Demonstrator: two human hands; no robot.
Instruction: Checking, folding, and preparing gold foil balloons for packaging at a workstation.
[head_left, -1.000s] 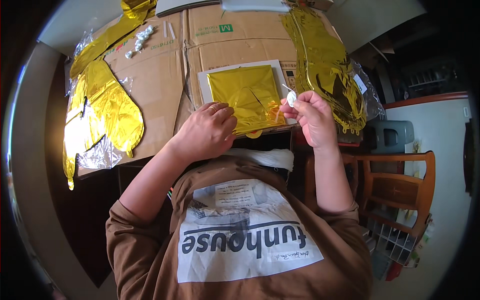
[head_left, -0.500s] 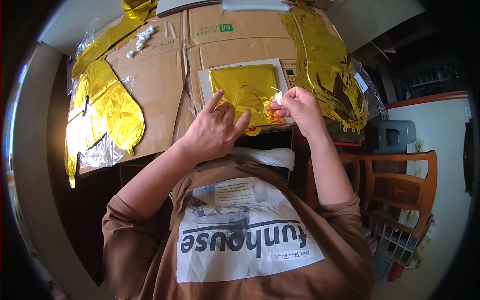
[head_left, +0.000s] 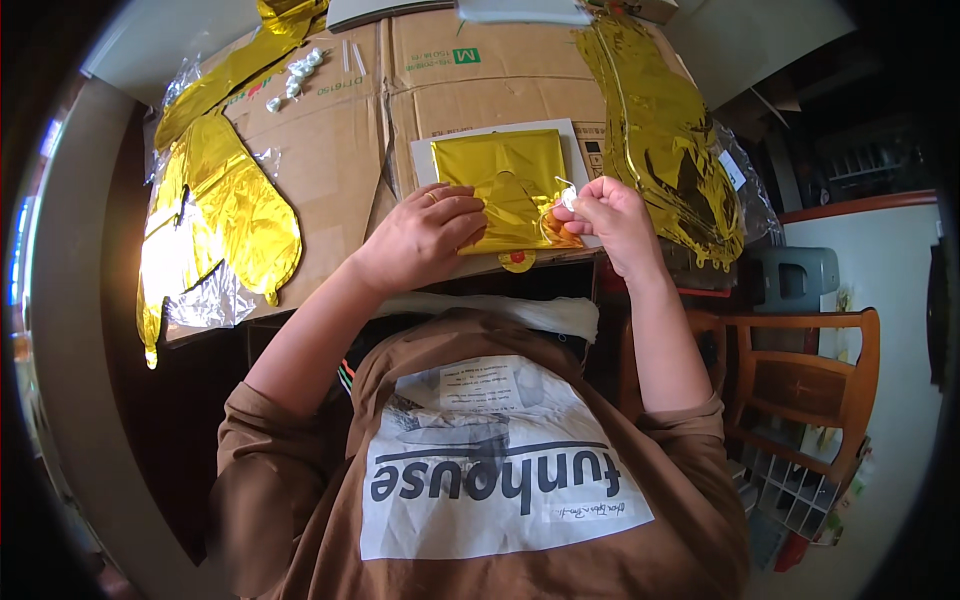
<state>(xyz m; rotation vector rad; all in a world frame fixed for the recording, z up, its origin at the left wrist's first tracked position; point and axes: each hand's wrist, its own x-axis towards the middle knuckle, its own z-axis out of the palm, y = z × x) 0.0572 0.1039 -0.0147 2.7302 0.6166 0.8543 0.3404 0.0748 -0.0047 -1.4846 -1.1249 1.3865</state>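
Note:
A folded gold foil balloon (head_left: 500, 157) lies flat on a white sheet (head_left: 423, 152) close to the cardboard's front edge. My left hand (head_left: 425, 230) rests over its left side, fingers curled together on the foil and thumb hidden. At the foil's right edge, my right hand (head_left: 618, 222) pinches a small white bundle (head_left: 570, 197) between thumb and forefinger. A thin white strand sticks up from that bundle. Just below the foil's front edge shows a round yellow tab (head_left: 517, 261) with a red centre.
Flattened cardboard (head_left: 330, 160) covers the table. Gold foil pieces lie at the left (head_left: 235, 195) and right (head_left: 665, 130). Several small white bundles (head_left: 300, 72) sit at the back left, beside thin clear sticks (head_left: 352, 58). A wooden chair (head_left: 800, 355) stands to the right.
My left hand's forefinger was stretched out over the foil; now its fingers are curled in and the hand sits further left. My right hand still pinches the white bundle.

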